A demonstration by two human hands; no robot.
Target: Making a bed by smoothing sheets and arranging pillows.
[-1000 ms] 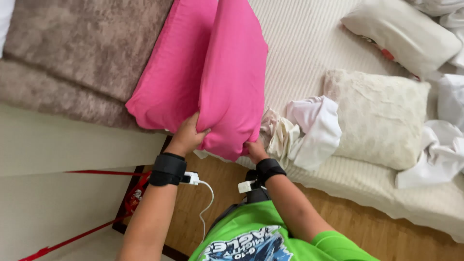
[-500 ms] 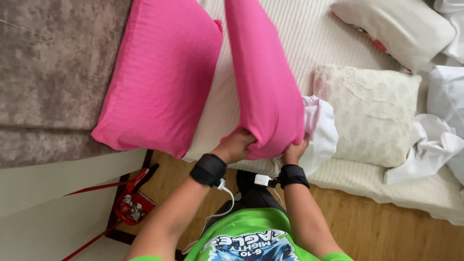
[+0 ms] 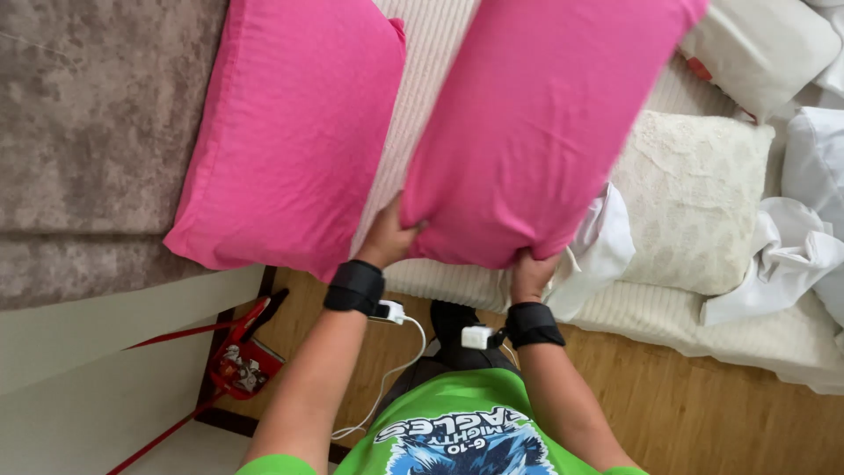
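Note:
Both hands grip the near edge of a pink pillow held over the bed. My left hand clasps its lower left corner and my right hand holds its lower right corner. The held pillow is slightly blurred and spreads flat, facing up. A second pink pillow lies flat on the striped white mattress just to the left, apart from my hands. Black bands with small white devices wrap both wrists.
A cream textured pillow and crumpled white cloth lie right of the held pillow, with more white pillows farther back. A grey-brown headboard is at left. Wooden floor lies below, with a red bag.
The held pillow has turned from edge-on to flat and swung right over the mattress. The view has moved closer to the bed, and both hands stayed on its near edge.

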